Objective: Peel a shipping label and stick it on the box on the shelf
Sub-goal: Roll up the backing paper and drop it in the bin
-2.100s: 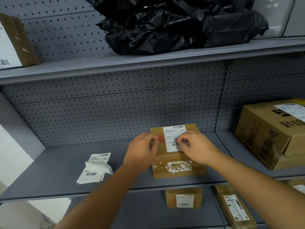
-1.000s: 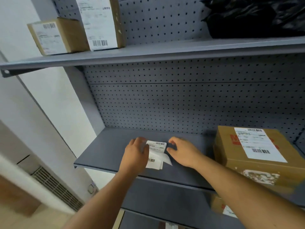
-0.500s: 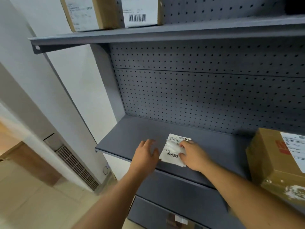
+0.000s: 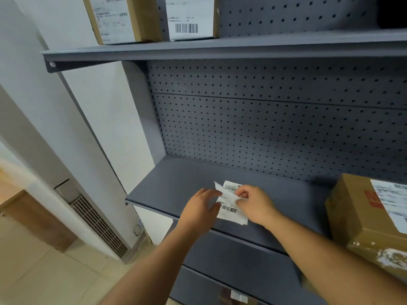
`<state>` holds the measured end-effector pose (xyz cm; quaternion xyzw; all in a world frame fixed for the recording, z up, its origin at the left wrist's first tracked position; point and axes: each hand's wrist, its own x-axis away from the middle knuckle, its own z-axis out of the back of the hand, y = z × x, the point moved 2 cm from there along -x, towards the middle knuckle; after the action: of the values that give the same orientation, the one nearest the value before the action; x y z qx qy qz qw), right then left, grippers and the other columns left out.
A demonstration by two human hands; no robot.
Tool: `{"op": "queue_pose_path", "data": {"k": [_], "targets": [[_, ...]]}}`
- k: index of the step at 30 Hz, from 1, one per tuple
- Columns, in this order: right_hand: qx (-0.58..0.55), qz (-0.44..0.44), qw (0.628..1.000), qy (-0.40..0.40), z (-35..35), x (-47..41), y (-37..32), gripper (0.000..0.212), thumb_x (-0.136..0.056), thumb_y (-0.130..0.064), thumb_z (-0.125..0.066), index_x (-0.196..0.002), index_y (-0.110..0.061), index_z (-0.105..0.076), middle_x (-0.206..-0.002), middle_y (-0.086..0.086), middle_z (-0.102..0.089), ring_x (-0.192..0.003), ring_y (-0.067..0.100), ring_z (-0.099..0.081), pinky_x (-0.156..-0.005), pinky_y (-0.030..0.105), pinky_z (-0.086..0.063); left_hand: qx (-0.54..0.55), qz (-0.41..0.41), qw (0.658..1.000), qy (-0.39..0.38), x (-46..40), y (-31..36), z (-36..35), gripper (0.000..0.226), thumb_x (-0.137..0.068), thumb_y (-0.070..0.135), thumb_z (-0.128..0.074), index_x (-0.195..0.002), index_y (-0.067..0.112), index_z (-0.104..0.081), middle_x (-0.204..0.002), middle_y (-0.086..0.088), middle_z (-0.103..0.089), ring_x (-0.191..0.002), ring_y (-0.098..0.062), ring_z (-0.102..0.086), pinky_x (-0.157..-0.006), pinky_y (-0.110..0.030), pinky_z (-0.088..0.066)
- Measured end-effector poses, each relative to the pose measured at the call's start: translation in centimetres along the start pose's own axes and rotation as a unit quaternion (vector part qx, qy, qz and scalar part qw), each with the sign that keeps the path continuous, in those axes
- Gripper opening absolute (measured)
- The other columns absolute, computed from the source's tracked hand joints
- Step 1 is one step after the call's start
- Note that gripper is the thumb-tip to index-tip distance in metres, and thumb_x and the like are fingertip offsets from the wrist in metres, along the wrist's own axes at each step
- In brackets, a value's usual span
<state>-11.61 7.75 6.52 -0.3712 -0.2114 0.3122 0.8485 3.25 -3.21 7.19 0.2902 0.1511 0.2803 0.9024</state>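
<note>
Right hand [image 4: 253,203] fingers pinch a shipping label [image 4: 230,202] strip; left hand [image 4: 199,209] fingers, loosely open, rest beside it on the shelf [image 4: 176,183]

Grey metal shelving [image 4: 253,47] with a perforated back panel [image 4: 275,128] fills the view from 12 to 3 o'clock. A white wall [image 4: 72,106] stands at 10 o'clock, above a vent grille [image 4: 99,227] and beige floor tiles [image 4: 44,278] at 8 o'clock.

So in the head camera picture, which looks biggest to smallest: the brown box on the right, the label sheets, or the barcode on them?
1. Brown box, even though it is cut off by the edge.
2. Label sheets, partly hidden by the hands.
3. Barcode, a small patch on the sheets.
</note>
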Motion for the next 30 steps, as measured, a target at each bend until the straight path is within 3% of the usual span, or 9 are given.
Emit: {"op": "queue_pose_path", "data": {"k": [5,8,12,15,19,21,24,27,30], "targets": [[-0.198,-0.04,0.979,-0.029,0.1,1.9,-0.6,0.02,-0.088,-0.002,-0.07,-0.092,-0.022,-0.07,-0.097,0.001,-0.072,-0.084,0.011,-0.066,-0.069,0.019,-0.05,0.003,-0.016,1.0,-0.017,0.0,1.2,-0.9,0.041,-0.09,0.035,-0.069,-0.13,0.034,-0.059,-0.126,0.011,-0.059,-0.096,-0.008,-0.058,-0.079,-0.017,-0.043],[-0.239,-0.046,0.969,-0.046,0.5,2.7,-0.8,0.023,-0.087,0.001,-0.072,-0.091,-0.021,-0.071,-0.096,0.001,-0.073,-0.084,0.012,-0.068,-0.066,0.017,-0.05,0.04,-0.01,0.999,-0.003,0.1,1.6,-0.9,0.036,-0.087,0.033,-0.073,-0.121,0.036,-0.063,-0.117,0.013,-0.064,-0.096,-0.005,-0.059,-0.076,-0.013,-0.043],[-0.273,-0.068,0.957,-0.07,1.6,3.6,-0.6,0.022,-0.085,0.0,-0.073,-0.089,-0.021,-0.077,-0.101,0.006,-0.077,-0.094,0.023,-0.07,-0.082,0.034,-0.055,0.091,-0.007,0.996,-0.021,0.2,2.2,-0.8,0.031,-0.084,0.035,-0.076,-0.113,0.034,-0.066,-0.105,0.012,-0.07,-0.093,-0.007,-0.065,-0.084,-0.025,-0.055],[-0.296,-0.065,0.949,-0.093,2.2,4.4,-0.4,0.028,-0.087,0.007,-0.065,-0.091,-0.017,-0.079,-0.102,0.007,-0.077,-0.093,0.023,-0.07,-0.083,0.036,-0.055,0.092,-0.005,0.995,-0.024,0.4,2.9,-0.4,0.021,-0.087,0.027,-0.074,-0.106,0.027,-0.068,-0.093,0.012,-0.07,-0.086,-0.01,-0.066,-0.082,-0.027,-0.056],[-0.199,-0.004,0.979,-0.044,2.4,5.1,-0.5,0.03,-0.084,0.004,-0.068,-0.093,-0.024,-0.072,-0.096,-0.001,-0.069,-0.082,0.014,-0.062,-0.071,0.026,-0.05,0.085,-0.007,0.996,0.004,0.9,3.4,0.2,0.007,-0.089,0.021,-0.069,-0.09,0.028,-0.066,-0.075,0.019,-0.065,-0.075,-0.005,-0.063,-0.064,-0.009,-0.044],[-0.125,0.043,0.991,0.001,2.5,5.1,-0.5,0.037,-0.08,-0.002,-0.073,-0.103,-0.031,-0.068,-0.105,-0.004,-0.06,-0.085,0.012,-0.059,-0.072,0.022,-0.049,0.095,0.004,0.996,0.002,1.1,3.5,0.4,0.004,-0.09,0.021,-0.067,-0.09,0.024,-0.066,-0.071,0.017,-0.063,-0.072,-0.007,-0.061,-0.063,-0.013,-0.045],[-0.055,0.112,0.992,-0.013,2.9,5.3,-0.5,0.041,-0.082,-0.009,-0.075,-0.114,-0.035,-0.069,-0.121,-0.012,-0.056,-0.105,0.005,-0.059,-0.09,0.018,-0.047,0.116,0.018,0.993,-0.024,1.3,3.5,0.7,0.002,-0.088,0.022,-0.067,-0.09,0.023,-0.069,-0.069,0.012,-0.061,-0.066,-0.009,-0.056,-0.063,-0.023,-0.047],[-0.039,0.094,0.994,-0.026,2.9,5.5,-0.4,0.017,-0.086,-0.021,-0.075,-0.089,-0.038,-0.075,-0.092,-0.004,-0.071,-0.078,0.006,-0.062,-0.078,0.027,-0.051,0.146,0.028,0.989,-0.018,1.4,3.2,1.0,0.007,-0.088,0.022,-0.069,-0.085,0.028,-0.068,-0.073,0.014,-0.065,-0.062,0.002,-0.057,-0.059,-0.012,-0.043],[-0.086,0.055,0.995,0.008,2.6,5.7,-0.9,0.011,-0.087,-0.019,-0.078,-0.079,-0.027,-0.078,-0.065,-0.012,-0.064,-0.058,0.0,-0.053,-0.059,0.019,-0.042,0.188,0.038,0.981,0.036,2.0,3.3,1.2,0.01,-0.088,0.02,-0.07,-0.083,0.028,-0.068,-0.074,0.013,-0.069,-0.062,0.006,-0.059,-0.058,-0.008,-0.044]]}}
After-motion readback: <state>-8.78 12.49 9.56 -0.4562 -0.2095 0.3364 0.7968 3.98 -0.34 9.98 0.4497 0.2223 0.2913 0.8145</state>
